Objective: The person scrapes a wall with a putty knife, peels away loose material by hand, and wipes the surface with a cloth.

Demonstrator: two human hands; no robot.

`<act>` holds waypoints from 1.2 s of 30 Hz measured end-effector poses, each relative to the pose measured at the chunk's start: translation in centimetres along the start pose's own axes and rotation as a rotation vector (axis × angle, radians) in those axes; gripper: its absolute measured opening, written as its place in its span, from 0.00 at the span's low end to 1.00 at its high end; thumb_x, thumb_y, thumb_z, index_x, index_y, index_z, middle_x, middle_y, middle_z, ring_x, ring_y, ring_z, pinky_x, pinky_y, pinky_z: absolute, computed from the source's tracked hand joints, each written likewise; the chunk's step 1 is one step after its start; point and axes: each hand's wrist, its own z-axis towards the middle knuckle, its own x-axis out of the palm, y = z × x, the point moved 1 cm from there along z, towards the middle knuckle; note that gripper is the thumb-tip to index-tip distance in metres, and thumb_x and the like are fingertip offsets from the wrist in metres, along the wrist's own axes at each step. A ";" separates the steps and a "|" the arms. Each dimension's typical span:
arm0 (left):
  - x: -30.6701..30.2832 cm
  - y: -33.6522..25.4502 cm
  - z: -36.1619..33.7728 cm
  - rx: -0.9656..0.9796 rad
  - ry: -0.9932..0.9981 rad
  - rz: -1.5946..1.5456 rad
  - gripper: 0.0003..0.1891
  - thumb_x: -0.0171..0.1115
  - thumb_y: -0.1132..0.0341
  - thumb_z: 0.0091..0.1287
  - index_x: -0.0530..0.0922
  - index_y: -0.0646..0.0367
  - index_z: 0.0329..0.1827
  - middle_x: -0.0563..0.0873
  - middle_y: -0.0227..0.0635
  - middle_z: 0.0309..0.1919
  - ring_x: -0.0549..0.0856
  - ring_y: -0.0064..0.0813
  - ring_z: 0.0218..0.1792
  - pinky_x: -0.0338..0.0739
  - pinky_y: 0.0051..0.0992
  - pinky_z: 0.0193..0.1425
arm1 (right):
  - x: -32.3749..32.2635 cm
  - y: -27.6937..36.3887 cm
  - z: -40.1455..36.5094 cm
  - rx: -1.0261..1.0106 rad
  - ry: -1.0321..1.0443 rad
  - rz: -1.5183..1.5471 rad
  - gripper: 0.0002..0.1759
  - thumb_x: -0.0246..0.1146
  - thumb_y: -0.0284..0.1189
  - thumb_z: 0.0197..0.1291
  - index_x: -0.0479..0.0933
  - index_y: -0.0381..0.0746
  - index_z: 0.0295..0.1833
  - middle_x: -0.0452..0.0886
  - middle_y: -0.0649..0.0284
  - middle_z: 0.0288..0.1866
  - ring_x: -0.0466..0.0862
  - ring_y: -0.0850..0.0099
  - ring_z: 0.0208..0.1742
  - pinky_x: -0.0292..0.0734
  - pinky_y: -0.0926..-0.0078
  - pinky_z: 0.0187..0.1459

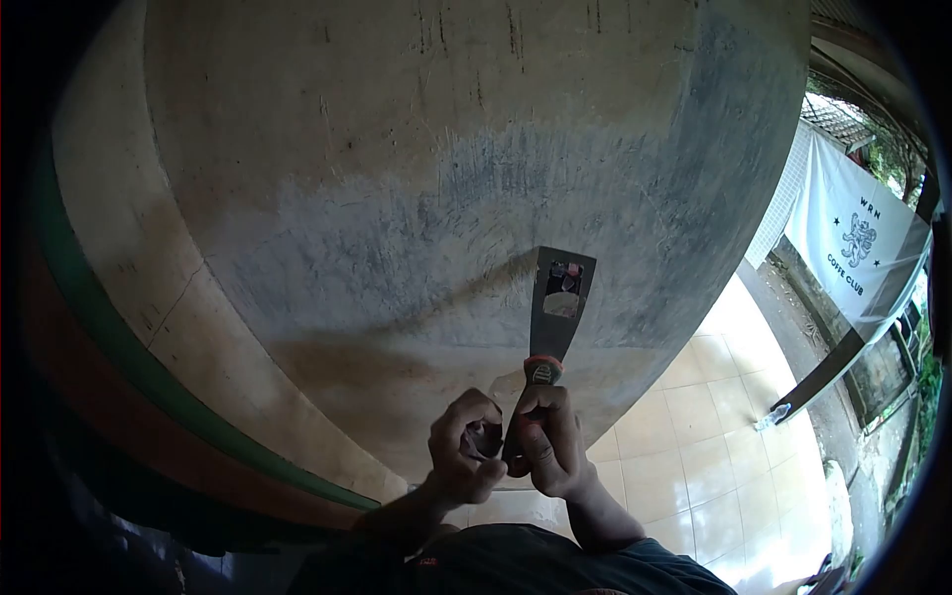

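My right hand (551,444) is wrapped round the handle of a scraper (547,335), its wide flat blade pointing up in front of the wall (397,258). A label or reflection shows on the blade, and the handle is dark with red parts. Close beside it, my left hand (462,448) is curled with the fingertips near the lower end of the handle. Something dark shows inside its curled fingers, too shaded to name. Grey, scratched patches cover the middle of the wall, with beige surface above and below.
A green band (159,402) curves along the wall's left side, where a crack also runs. On the right lie pale floor tiles (684,436) and a clear plastic bottle (773,416) by a slanted post (818,375). A white printed banner (858,233) hangs beyond.
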 end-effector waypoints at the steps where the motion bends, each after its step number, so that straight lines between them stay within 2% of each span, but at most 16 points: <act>1: 0.6 -0.4 -0.9 -0.053 -0.052 -0.049 0.33 0.67 0.45 0.61 0.65 0.66 0.51 0.73 0.36 0.34 0.73 0.19 0.28 0.67 0.19 0.28 | 0.2 0.2 0.4 -0.090 0.068 -0.203 0.11 0.49 0.29 0.69 0.62 0.36 0.53 0.77 0.57 0.24 0.81 0.63 0.21 0.72 0.69 0.24; 2: 0.4 0.0 -2.1 -0.057 -0.072 -0.105 0.38 0.71 0.47 0.58 0.61 0.66 0.57 0.72 0.37 0.40 0.74 0.18 0.33 0.70 0.19 0.31 | 0.4 0.4 0.4 -0.037 0.149 -0.225 0.13 0.49 0.30 0.69 0.62 0.36 0.55 0.79 0.53 0.28 0.84 0.54 0.26 0.76 0.63 0.28; 6: -0.7 -0.9 -2.6 -0.141 -0.185 -0.084 0.39 0.75 0.61 0.57 0.57 0.64 0.63 0.71 0.39 0.46 0.77 0.21 0.38 0.75 0.18 0.38 | 2.1 -1.3 1.3 -0.092 0.329 -0.271 0.21 0.48 0.41 0.71 0.61 0.37 0.60 0.80 0.53 0.28 0.84 0.52 0.28 0.77 0.58 0.28; 11: -1.9 -2.1 -1.2 -0.160 -0.243 -0.104 0.48 0.76 0.67 0.54 0.51 0.61 0.72 0.73 0.42 0.50 0.79 0.27 0.48 0.79 0.20 0.44 | 3.1 -2.7 3.6 -0.095 0.428 -0.295 0.25 0.51 0.40 0.70 0.59 0.38 0.66 0.80 0.57 0.24 0.84 0.54 0.27 0.77 0.59 0.27; 13: -3.3 -2.4 -1.4 -0.326 -0.240 -0.145 0.45 0.74 0.74 0.54 0.54 0.61 0.71 0.75 0.43 0.50 0.78 0.27 0.51 0.79 0.21 0.47 | 3.4 -1.9 4.8 -0.135 0.439 -0.358 0.26 0.53 0.39 0.69 0.60 0.38 0.67 0.79 0.58 0.22 0.84 0.55 0.26 0.76 0.60 0.26; 15: -4.4 -2.7 -1.5 -0.327 -0.311 -0.172 0.42 0.69 0.80 0.54 0.55 0.62 0.71 0.79 0.44 0.44 0.80 0.26 0.47 0.80 0.21 0.44 | 3.3 0.0 6.2 -0.183 0.478 -0.581 0.24 0.56 0.37 0.68 0.65 0.37 0.64 0.79 0.60 0.22 0.82 0.57 0.21 0.76 0.62 0.24; 17: -6.2 -3.1 -1.7 -0.398 -0.125 -0.193 0.41 0.67 0.82 0.54 0.55 0.61 0.71 0.82 0.44 0.37 0.83 0.26 0.39 0.80 0.20 0.37 | 3.1 0.6 7.5 -0.261 0.431 -0.580 0.21 0.58 0.35 0.65 0.70 0.37 0.60 0.80 0.60 0.25 0.83 0.59 0.25 0.78 0.65 0.27; 18: -6.2 -3.7 -1.2 -0.392 -0.145 -0.097 0.33 0.65 0.84 0.55 0.65 0.63 0.65 0.82 0.42 0.30 0.83 0.24 0.30 0.78 0.19 0.28 | 3.0 1.0 8.3 -0.331 0.372 -0.575 0.18 0.61 0.34 0.63 0.75 0.37 0.56 0.81 0.59 0.29 0.84 0.62 0.28 0.79 0.68 0.30; 19: -6.3 -3.6 -1.2 -0.394 -0.147 -0.094 0.33 0.65 0.84 0.55 0.65 0.63 0.65 0.82 0.42 0.30 0.83 0.24 0.30 0.78 0.19 0.28 | 3.3 1.8 9.3 -0.330 0.373 -0.571 0.18 0.61 0.34 0.63 0.75 0.37 0.56 0.81 0.59 0.29 0.84 0.62 0.28 0.79 0.68 0.30; 21: -6.3 -3.5 -1.3 -0.357 -0.088 -0.106 0.20 0.61 0.87 0.55 0.75 0.66 0.52 0.82 0.39 0.29 0.81 0.21 0.24 0.73 0.18 0.20 | 4.3 3.6 11.8 -0.804 0.308 -0.692 0.12 0.63 0.32 0.61 0.79 0.42 0.49 0.78 0.65 0.25 0.82 0.68 0.33 0.79 0.69 0.37; 22: -6.4 -3.6 -1.0 -0.369 -0.089 -0.107 0.20 0.61 0.87 0.55 0.75 0.66 0.52 0.82 0.39 0.29 0.81 0.21 0.24 0.73 0.18 0.20 | 5.1 3.4 13.3 -0.793 0.308 -0.690 0.12 0.63 0.32 0.61 0.79 0.42 0.49 0.78 0.65 0.25 0.82 0.68 0.33 0.79 0.69 0.37; 24: -6.6 -3.7 0.7 -0.287 -0.037 0.002 0.10 0.58 0.89 0.56 0.79 0.68 0.37 0.81 0.40 0.27 0.77 0.20 0.17 0.67 0.18 0.16 | 6.8 3.1 16.1 -1.152 0.405 -0.719 0.09 0.61 0.37 0.63 0.80 0.44 0.38 0.76 0.68 0.24 0.79 0.74 0.37 0.77 0.70 0.43; 25: -6.8 -3.2 2.0 -0.301 -0.034 0.001 0.10 0.58 0.89 0.56 0.79 0.68 0.37 0.81 0.40 0.27 0.77 0.20 0.17 0.67 0.18 0.16 | 6.7 3.1 17.4 -1.138 0.400 -0.718 0.09 0.61 0.37 0.63 0.80 0.44 0.38 0.76 0.68 0.24 0.79 0.74 0.37 0.77 0.70 0.43; 27: -7.1 -2.1 4.6 -0.156 -0.135 -0.137 0.06 0.58 0.87 0.56 0.78 0.69 0.33 0.80 0.42 0.26 0.74 0.17 0.14 0.62 0.17 0.14 | 7.0 3.3 19.3 -1.045 0.796 -1.094 0.19 0.55 0.43 0.66 0.76 0.44 0.25 0.75 0.68 0.20 0.79 0.74 0.32 0.75 0.71 0.44; 30: -7.3 -2.0 5.8 -0.202 -0.153 -0.232 0.04 0.58 0.85 0.55 0.76 0.68 0.29 0.77 0.42 0.21 0.67 0.18 0.11 0.58 0.17 0.10 | 7.3 4.9 20.4 -0.861 0.929 -1.325 0.24 0.52 0.45 0.67 0.72 0.44 0.20 0.72 0.68 0.14 0.80 0.75 0.26 0.75 0.73 0.38; 36: -5.1 -4.3 3.5 -0.163 -0.095 -0.172 0.05 0.56 0.87 0.51 0.79 0.71 0.23 0.76 0.38 0.18 0.70 0.21 0.15 0.61 0.23 0.18 | 6.3 3.4 18.6 -0.865 0.844 -0.968 0.21 0.58 0.40 0.62 0.70 0.45 0.17 0.72 0.69 0.11 0.77 0.74 0.15 0.75 0.70 0.27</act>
